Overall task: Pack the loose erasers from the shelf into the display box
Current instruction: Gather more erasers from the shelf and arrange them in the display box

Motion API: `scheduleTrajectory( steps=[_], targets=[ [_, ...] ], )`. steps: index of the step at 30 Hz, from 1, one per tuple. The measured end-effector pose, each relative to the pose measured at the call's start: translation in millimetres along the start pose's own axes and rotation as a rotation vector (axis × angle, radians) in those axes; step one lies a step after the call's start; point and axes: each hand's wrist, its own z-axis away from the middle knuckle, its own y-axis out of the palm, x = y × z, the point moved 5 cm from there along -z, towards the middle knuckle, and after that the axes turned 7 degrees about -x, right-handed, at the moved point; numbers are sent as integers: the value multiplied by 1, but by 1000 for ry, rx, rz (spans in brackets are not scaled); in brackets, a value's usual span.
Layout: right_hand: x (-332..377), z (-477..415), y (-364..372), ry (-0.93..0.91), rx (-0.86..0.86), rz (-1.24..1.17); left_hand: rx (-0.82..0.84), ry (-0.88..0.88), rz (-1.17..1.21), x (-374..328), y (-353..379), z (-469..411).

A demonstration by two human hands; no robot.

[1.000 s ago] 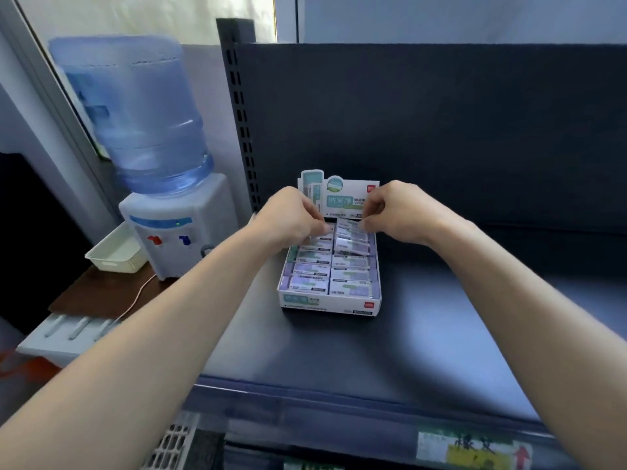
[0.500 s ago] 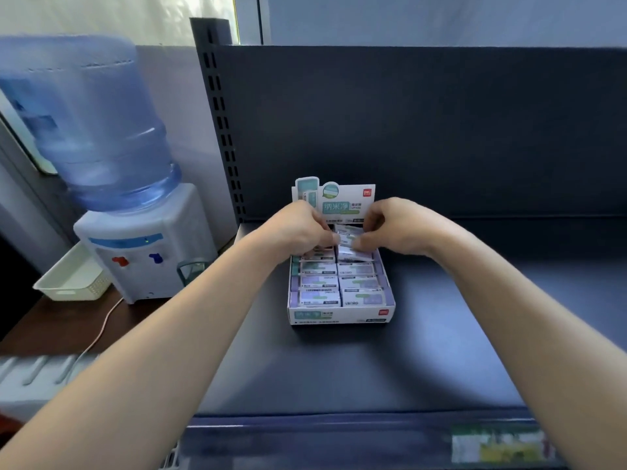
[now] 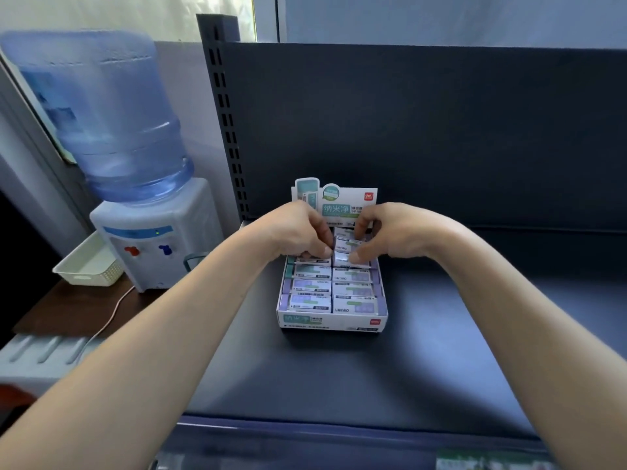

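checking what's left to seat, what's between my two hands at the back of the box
Head view: a wrapped eraser, tilted above the display box's back row, sits between left hand and right hand, both pinching it.

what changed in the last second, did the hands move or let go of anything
Both hands drew slightly back from the header card onto the rear rows: the left hand and right hand now pinch a tilted eraser at the back of the right column. Nothing was let go. The display box stays put on the shelf, front rows packed as before.
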Motion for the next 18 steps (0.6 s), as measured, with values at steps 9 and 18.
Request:
scheduleTrajectory(
  steps=[9, 18],
  targets=[
    [6, -2, 0, -25, -77, 58, -11, 0, -25, -2, 0, 5],
    [9, -4, 3, -81, -92, -10, -167, -120, 161, 5, -2, 2]
  ],
)
